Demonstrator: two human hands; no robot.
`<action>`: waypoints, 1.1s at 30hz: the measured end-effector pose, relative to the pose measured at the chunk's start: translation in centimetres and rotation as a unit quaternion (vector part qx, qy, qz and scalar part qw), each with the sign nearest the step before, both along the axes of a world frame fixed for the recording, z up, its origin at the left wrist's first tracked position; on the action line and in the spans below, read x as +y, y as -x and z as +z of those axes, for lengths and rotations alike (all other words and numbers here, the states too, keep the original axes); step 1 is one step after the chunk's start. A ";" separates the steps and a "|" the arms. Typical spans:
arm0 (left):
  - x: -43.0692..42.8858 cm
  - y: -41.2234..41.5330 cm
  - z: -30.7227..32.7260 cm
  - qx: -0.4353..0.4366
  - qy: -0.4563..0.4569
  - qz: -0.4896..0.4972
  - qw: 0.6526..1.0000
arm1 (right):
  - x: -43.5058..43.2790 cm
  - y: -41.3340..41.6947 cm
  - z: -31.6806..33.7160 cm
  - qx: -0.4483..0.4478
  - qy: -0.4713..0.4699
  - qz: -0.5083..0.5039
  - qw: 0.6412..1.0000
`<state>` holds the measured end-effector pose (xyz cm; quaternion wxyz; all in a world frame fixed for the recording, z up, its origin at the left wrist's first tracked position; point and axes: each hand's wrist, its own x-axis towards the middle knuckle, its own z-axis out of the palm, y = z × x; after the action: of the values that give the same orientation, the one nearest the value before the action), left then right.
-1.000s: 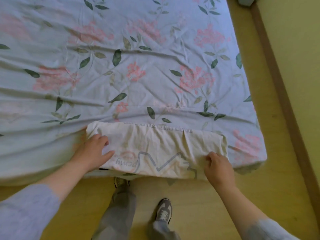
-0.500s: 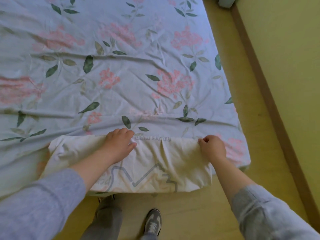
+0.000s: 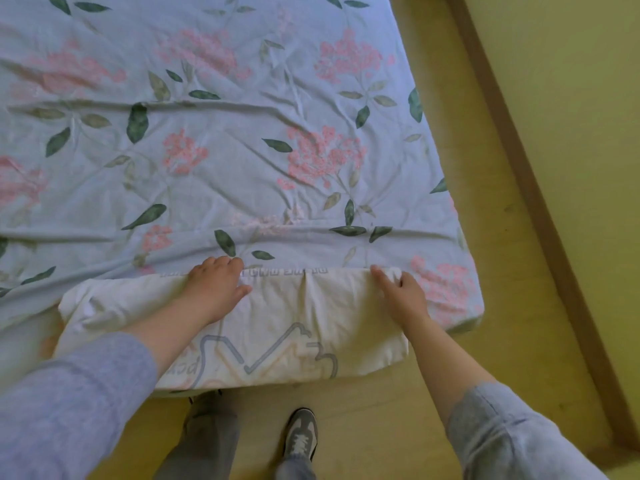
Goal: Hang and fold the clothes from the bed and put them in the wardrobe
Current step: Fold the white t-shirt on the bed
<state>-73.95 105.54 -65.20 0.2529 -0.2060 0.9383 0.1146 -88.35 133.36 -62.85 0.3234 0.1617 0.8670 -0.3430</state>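
Note:
A cream folded garment [image 3: 304, 327] with a grey zigzag print lies along the near edge of the bed [image 3: 242, 150], partly overhanging it. My left hand [image 3: 214, 289] rests on the garment's far edge near the middle, fingers curled over that edge. My right hand [image 3: 401, 296] pinches the far right corner of the garment, a bit of cloth bunched between thumb and fingers. The left end of the garment is rumpled.
The bed has a light blue sheet with pink flowers and green leaves. Yellow floor [image 3: 502, 237] runs to the right of the bed, with a brown skirting strip [image 3: 540, 209] and wall beyond. My legs and a grey shoe [image 3: 299, 434] stand below the bed edge.
Both hands have moved from the garment's near edge up to its far edge. The left hand went to the middle, the right hand took the far right corner. The view shifted rightward.

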 end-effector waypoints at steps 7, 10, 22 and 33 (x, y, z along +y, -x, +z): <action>0.5 0.7 0.7 -0.026 -0.030 0.010 0.999 | 2.5 -3.0 0.7 -0.049 0.064 0.003 0.997; 1.3 1.3 1.5 0.027 -0.082 0.039 0.995 | 2.5 -2.1 2.1 0.039 0.104 -0.080 0.991; 0.1 0.1 2.1 0.101 -0.070 0.064 0.990 | 0.1 2.1 6.9 0.188 -0.034 0.073 0.979; -6.0 -3.8 3.9 0.107 -0.089 0.266 0.954 | -9.1 -4.0 10.3 0.190 0.117 0.137 0.965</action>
<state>-70.19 99.58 -61.29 0.1288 -0.4113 0.8571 0.2821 -84.34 124.22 -52.55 0.2130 -0.0658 0.8804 -0.4186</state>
